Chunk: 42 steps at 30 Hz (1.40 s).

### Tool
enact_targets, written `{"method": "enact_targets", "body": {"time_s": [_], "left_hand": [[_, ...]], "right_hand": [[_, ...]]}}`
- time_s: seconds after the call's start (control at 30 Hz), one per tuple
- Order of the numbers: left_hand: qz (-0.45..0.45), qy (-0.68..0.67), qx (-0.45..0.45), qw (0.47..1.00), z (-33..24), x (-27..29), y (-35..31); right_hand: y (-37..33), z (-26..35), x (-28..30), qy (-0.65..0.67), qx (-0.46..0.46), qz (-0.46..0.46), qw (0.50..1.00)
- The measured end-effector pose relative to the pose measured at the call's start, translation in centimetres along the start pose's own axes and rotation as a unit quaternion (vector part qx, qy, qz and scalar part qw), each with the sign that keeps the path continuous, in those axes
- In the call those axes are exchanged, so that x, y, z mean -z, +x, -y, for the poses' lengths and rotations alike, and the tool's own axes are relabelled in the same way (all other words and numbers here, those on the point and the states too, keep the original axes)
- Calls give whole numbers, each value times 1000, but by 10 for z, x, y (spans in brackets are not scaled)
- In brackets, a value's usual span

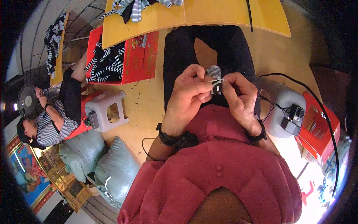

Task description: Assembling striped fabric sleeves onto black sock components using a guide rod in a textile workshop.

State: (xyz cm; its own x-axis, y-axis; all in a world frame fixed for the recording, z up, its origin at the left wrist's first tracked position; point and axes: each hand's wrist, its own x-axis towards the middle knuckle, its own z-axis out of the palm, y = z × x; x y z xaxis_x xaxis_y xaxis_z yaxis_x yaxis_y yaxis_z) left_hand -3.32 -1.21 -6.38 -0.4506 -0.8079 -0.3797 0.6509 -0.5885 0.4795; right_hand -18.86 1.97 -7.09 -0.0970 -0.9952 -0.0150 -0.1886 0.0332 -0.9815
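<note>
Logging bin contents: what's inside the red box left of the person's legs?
Black-and-white striped cloth pieces, heaped in the red box. Anything beneath them, and the bottom, is covered; the yellow table hides part too.

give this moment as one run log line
left hand: pinches striped fabric piece | right hand: pinches same piece | place: over lap | nearby: yellow table ahead, red box of striped pieces ahead-left

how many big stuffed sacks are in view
2: one sack beside the co-worker in the striped top, at the lower left; the other sack just right of it, nearer the wearer. More could be hidden behind them.
</note>
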Motion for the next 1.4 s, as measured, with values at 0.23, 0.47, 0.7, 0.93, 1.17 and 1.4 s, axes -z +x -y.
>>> {"method": "enact_targets", "body": {"time_s": [0.23,0.47,0.7,0.93,1.17,1.4], "left_hand": [[-80,206,-102,970,10,-2,1],[-153,382,-216,885,14,-5,1],[-125,379,-268,877,13,-10,-3],[-125,406,-281,861,16,-12,-4],[-153,379,-240,881,13,0,-2],[-52,163,-80,982,-2,1,-1]], "right_hand": [[2,1,-1,145,-93,0,985],[-1,-3,-5,189,18,63,980],[-1,7,-13,183,7,30,983],[2,10,-1,163,-99,39,981],[6,0,-11,-9,2,-14,1000],[6,0,-15,-61,79,-44,994]]}}
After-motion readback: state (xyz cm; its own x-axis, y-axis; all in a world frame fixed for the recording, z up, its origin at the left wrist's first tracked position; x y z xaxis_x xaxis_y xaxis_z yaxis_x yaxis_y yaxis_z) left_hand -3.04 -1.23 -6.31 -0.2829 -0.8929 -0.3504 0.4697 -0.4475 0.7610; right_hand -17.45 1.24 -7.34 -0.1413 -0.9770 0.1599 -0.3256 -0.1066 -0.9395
